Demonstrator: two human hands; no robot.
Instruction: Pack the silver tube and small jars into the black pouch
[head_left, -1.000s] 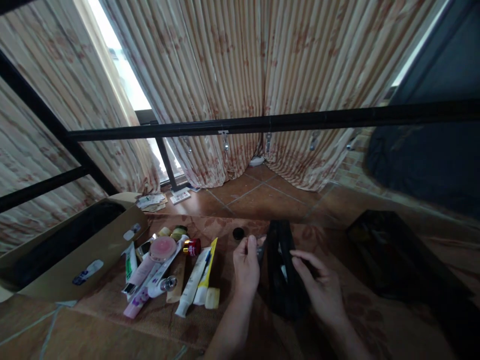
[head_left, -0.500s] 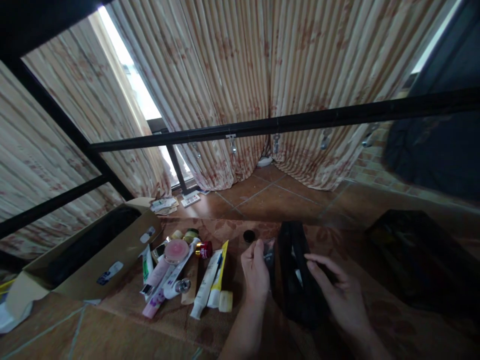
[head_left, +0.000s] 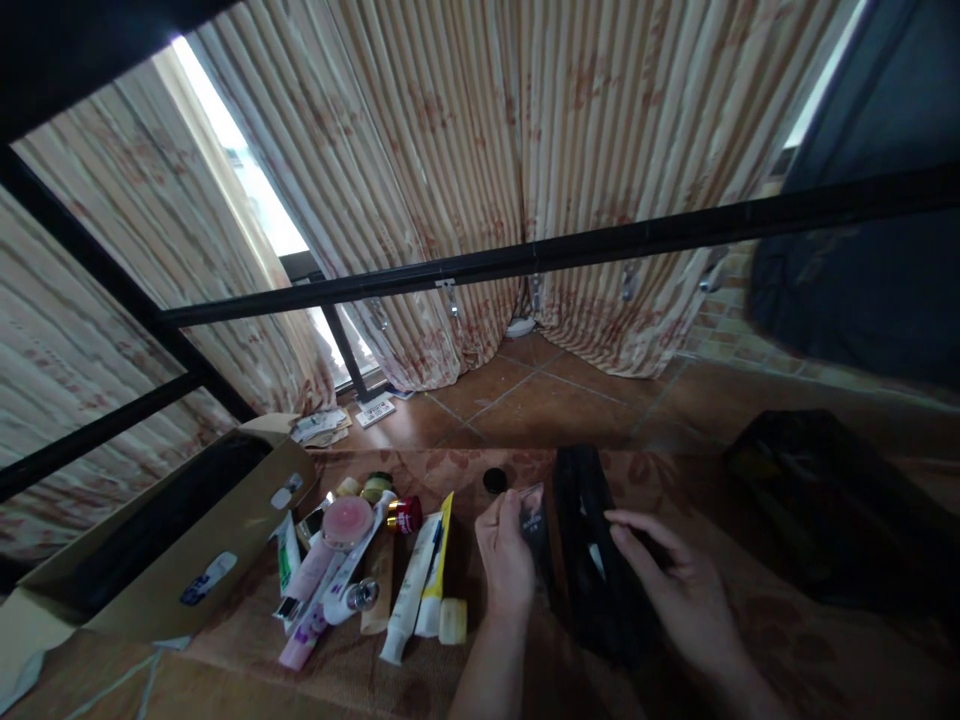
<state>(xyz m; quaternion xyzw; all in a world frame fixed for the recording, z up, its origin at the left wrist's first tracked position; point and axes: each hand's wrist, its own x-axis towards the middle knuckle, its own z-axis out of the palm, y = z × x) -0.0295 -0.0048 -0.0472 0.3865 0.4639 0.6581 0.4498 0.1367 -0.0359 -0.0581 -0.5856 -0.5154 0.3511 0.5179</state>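
My left hand (head_left: 506, 555) is closed on a dark flat packet (head_left: 534, 525) with pale lettering, held upright beside a black pouch (head_left: 581, 490). The pouch lies lengthwise with its top parted, and something white shows inside. With thumb and fingers, my right hand (head_left: 671, 575) pinches the pouch's right edge. Left of my hands is a pile of toiletries: a round pink jar (head_left: 347, 522), a red jar (head_left: 405, 514), a white tube (head_left: 411, 590), a yellow tube (head_left: 440, 560) and several others. A small dark round lid or jar (head_left: 494, 481) sits just beyond my left hand.
On the left stands an open cardboard box (head_left: 247, 540) with something black inside. A dark bag (head_left: 810, 500) lies at the right. A black metal rail (head_left: 487, 262) crosses ahead, before patterned curtains (head_left: 420, 150). A brown patterned mat (head_left: 337, 670) lies over the tiles.
The view has shifted slightly, so most things sit a little further left. Both hands keep their holds on the packet and the pouch; the packet's lettering shows more clearly.
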